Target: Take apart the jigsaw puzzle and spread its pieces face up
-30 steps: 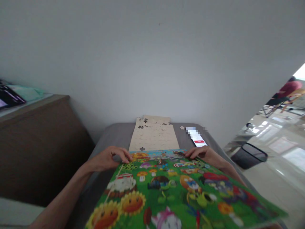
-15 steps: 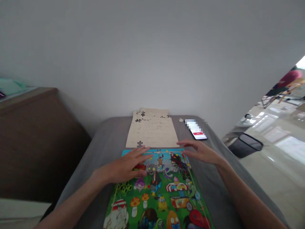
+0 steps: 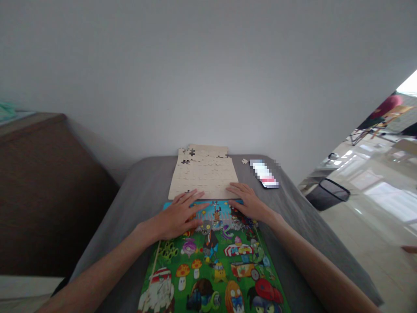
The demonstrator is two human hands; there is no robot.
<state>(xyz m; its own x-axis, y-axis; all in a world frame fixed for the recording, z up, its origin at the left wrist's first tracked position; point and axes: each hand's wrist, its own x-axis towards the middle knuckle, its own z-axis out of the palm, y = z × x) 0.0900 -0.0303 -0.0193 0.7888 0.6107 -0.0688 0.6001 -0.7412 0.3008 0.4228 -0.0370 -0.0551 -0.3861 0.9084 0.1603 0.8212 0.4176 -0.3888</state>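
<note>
A colourful cartoon picture board [image 3: 211,256] with a blue top edge and green ground lies flat nearest me. Just beyond it is a joined jigsaw puzzle [image 3: 205,174], plain beige side up, with gaps near its far left part. My left hand [image 3: 182,215] rests over the upper left of the board, fingers spread, fingertips at the puzzle's near edge. Across the seam on the right lies my right hand [image 3: 249,202], its fingers stretched onto the puzzle's near right corner. Neither hand grasps anything. A loose puzzle piece [image 3: 244,161] sits at the far right.
A phone [image 3: 264,174] with a lit, partly blurred screen lies right of the puzzle. Grey cloth [image 3: 137,191] covers the table, which meets a pale wall [image 3: 208,78]. Brown furniture [image 3: 48,195] stands at left. A dark bin [image 3: 325,195] is on the floor at right.
My right hand has moved left and come down onto the puzzle's near right corner. My left hand has shifted slightly forward, now covering much of the gap at the puzzle's near edge.
</note>
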